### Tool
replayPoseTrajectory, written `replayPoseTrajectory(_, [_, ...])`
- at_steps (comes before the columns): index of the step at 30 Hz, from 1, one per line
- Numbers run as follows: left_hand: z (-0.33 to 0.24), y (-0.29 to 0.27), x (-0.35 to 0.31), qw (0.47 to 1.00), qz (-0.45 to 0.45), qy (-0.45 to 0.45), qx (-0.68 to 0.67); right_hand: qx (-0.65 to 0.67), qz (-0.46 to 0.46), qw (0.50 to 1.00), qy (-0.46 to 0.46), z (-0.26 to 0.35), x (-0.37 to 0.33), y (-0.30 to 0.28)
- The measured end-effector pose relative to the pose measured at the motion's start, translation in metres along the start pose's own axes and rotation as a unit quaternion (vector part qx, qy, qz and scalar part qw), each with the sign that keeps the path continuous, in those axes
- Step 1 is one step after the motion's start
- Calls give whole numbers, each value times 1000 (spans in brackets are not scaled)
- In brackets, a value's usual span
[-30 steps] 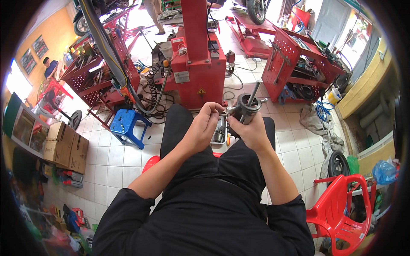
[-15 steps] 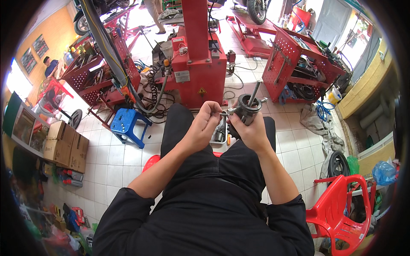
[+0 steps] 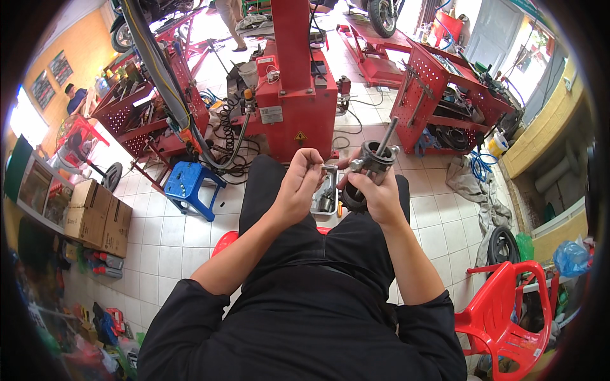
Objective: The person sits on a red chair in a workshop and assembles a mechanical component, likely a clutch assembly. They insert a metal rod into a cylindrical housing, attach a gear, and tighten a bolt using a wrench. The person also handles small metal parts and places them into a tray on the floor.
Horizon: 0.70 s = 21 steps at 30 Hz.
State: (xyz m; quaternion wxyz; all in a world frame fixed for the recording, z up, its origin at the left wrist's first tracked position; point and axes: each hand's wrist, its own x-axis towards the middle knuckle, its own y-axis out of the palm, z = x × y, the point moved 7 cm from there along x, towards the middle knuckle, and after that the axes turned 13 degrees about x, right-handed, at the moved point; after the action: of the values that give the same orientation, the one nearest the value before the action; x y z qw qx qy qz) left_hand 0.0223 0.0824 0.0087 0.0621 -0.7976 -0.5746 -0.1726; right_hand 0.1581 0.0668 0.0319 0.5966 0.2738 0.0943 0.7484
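My right hand (image 3: pixel 380 202) is closed around a dark cylindrical metal tool (image 3: pixel 376 159), which looks like a puller. A long bare rod (image 3: pixel 389 132) rises from its open top, and bolt ends stick out at its sides. My left hand (image 3: pixel 300 184) pinches a small silver bolt-like piece (image 3: pixel 329 167) between thumb and fingertips. This piece points toward the tool, with a small gap between them. Below the hands, between my knees, a white tray (image 3: pixel 335 202) holds dark metal parts, partly covered by my hands.
A red lift column base (image 3: pixel 295 136) stands ahead, with coiled hoses beside it. To the left are a blue stool (image 3: pixel 190 181) and cardboard boxes (image 3: pixel 95 213). At the right stand a red tool cart (image 3: pixel 419 82) and a red chair (image 3: pixel 508 311). Another person (image 3: pixel 77 98) sits far left.
My left hand has drawn slightly left with the small silver piece, which came away from the tool's side. The tool has turned a little in my right hand, its rod tilting more to the right.
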Motion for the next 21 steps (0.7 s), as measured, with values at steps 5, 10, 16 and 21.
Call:
replayPoseTrajectory(5, [-2,-2,2,999,1,4,-42,-10,-31,998,50,-12,-1,-11])
replayPoseTrajectory(10, [-1,-3,2,999,-6,2,-42,-10,16,1000,6,-7,-1,-1])
replayPoseTrajectory(16, [-1,-6,3,998,-9,21,-66,-44,27,999,17,-8,-1,2])
replayPoseTrajectory(21, [2,-6,3,998,-11,12,-64,-31,20,999,10,-5,-4,0])
